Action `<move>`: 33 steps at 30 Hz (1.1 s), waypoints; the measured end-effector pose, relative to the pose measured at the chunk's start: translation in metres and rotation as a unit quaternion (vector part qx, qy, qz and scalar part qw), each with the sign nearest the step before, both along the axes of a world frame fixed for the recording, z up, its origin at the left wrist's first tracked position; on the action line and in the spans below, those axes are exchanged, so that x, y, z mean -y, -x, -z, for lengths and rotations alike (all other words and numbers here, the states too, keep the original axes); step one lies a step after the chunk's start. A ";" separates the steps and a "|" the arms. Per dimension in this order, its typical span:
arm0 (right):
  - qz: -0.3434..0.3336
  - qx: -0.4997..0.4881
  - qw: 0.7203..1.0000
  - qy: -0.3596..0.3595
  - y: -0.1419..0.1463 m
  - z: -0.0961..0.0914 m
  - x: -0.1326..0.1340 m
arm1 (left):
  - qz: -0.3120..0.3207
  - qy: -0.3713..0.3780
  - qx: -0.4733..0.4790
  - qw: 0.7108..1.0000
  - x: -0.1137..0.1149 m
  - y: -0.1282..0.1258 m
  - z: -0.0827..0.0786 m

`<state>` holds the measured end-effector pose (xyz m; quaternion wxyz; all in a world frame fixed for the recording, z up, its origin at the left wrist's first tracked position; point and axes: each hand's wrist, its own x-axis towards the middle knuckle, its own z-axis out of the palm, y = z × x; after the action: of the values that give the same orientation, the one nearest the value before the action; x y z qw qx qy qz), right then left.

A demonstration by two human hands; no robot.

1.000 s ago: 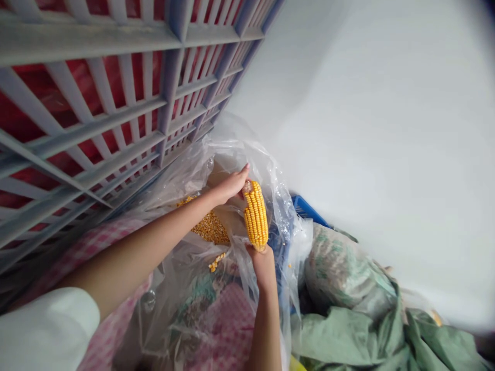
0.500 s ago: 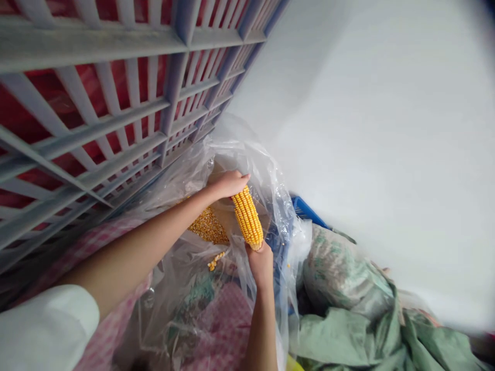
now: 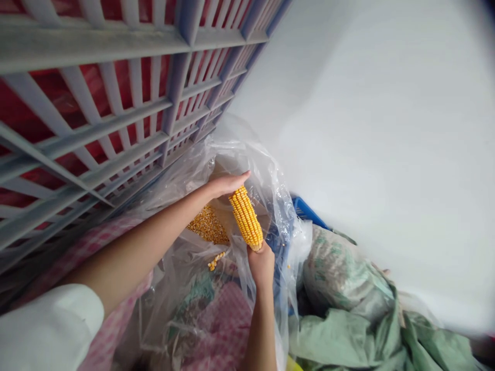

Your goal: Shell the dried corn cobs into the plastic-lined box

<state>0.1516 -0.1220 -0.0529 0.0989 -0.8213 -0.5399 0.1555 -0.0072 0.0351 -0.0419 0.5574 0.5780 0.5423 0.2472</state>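
Observation:
A yellow ear of corn (image 3: 246,219) slants across the middle of the view, its rows of kernels facing me. My right hand (image 3: 262,265) is closed around its lower, paler end. At the upper end, my left hand (image 3: 229,183) lies against the tip with the thumb stretched out; its other fingers are hidden behind the corn. Beneath both hands spreads a clear plastic bag (image 3: 279,193). Loose corn kernels (image 3: 209,225) are heaped inside it, and a small cluster of kernels (image 3: 215,260) rests on the plastic nearer to me.
A tall grey-purple plastic crate (image 3: 174,111) with red material behind its slats rises on the left. A white wall (image 3: 379,139) stands at the right. A blue basket edge (image 3: 309,212), a stuffed woven sack (image 3: 344,268) and green cloth (image 3: 336,335) lie at lower right.
My left hand has shifted slightly at the tip, its thumb straighter and higher. The ear of corn has tilted a little; my right hand keeps its hold.

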 end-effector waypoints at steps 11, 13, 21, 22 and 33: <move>0.022 0.149 0.987 0.051 0.003 0.004 0.002 | -0.077 0.083 -0.006 0.994 0.005 -0.015 0.014; 0.027 0.161 0.985 0.048 0.002 0.003 -0.001 | -0.088 0.116 0.053 0.988 0.007 -0.017 0.014; 0.062 0.187 0.980 0.033 0.001 0.000 -0.004 | 0.031 0.074 -0.024 0.997 0.011 -0.008 -0.001; 0.062 0.198 0.978 0.031 0.001 -0.001 -0.003 | 0.042 0.116 0.010 0.992 0.011 -0.006 -0.002; 0.044 0.098 0.994 0.005 0.006 0.008 0.000 | -0.037 -0.062 -0.096 0.993 0.008 -0.017 0.005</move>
<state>0.1459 -0.1219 -0.0605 0.0486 -0.8560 -0.5095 0.0727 0.0099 0.0276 -0.0469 0.4566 0.6119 0.5979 0.2441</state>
